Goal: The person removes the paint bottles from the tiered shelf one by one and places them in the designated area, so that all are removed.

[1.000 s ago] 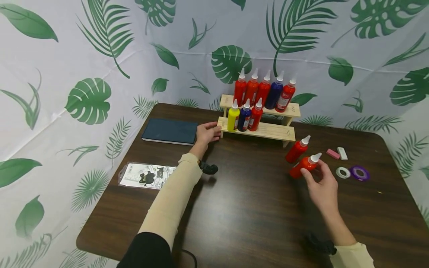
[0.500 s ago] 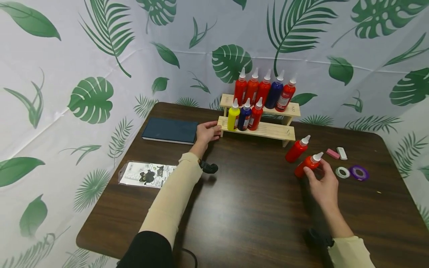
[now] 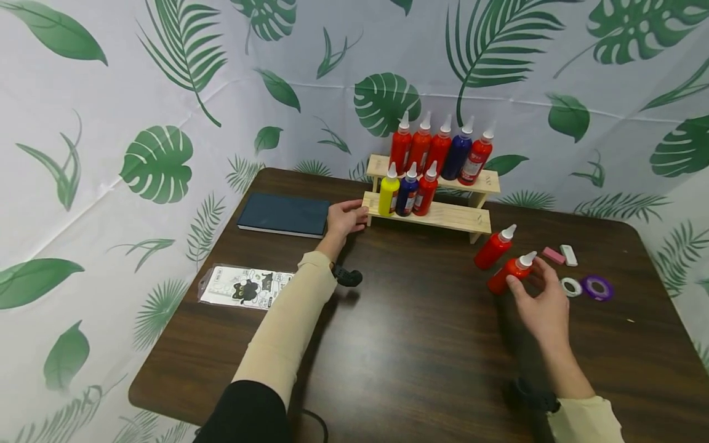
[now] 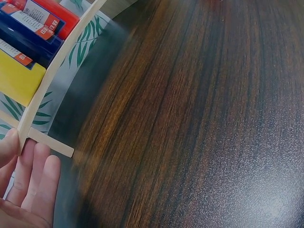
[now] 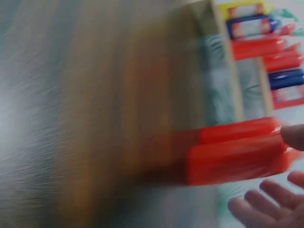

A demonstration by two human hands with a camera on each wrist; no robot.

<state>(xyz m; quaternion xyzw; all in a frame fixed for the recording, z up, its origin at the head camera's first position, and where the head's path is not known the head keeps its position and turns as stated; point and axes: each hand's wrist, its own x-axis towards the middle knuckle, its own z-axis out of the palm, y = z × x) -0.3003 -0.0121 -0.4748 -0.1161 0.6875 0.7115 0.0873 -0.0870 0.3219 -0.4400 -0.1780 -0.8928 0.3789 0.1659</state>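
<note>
In the head view my left hand (image 3: 344,220) grips the left end of a two-tier wooden rack (image 3: 460,216). The left wrist view shows the thumb against the shelf edge and fingers (image 4: 45,185) beneath it. My right hand (image 3: 545,304) holds a red squeeze bottle (image 3: 505,275) with a white pointed cap, thumb near its neck. Blurred in the right wrist view, its other fingers (image 5: 259,204) are spread beside the bottle. Another red bottle (image 3: 493,248) stands just behind. On the lower shelf are a yellow bottle (image 3: 389,195), a blue bottle (image 3: 407,195) and a red bottle (image 3: 425,195).
Several red bottles (image 3: 401,147) and one blue bottle (image 3: 457,154) fill the top tier. At right lie a pink eraser (image 3: 554,256), a white eraser (image 3: 568,255), a white tape roll (image 3: 563,284) and a purple roll (image 3: 612,291). A dark notebook (image 3: 284,214) and a packaged cat-print item (image 3: 238,287) lie left.
The right hand has carried the red bottle slightly rightward, close beside the other standing red bottle. The left hand keeps its hold on the rack, and the head view has shifted a little.
</note>
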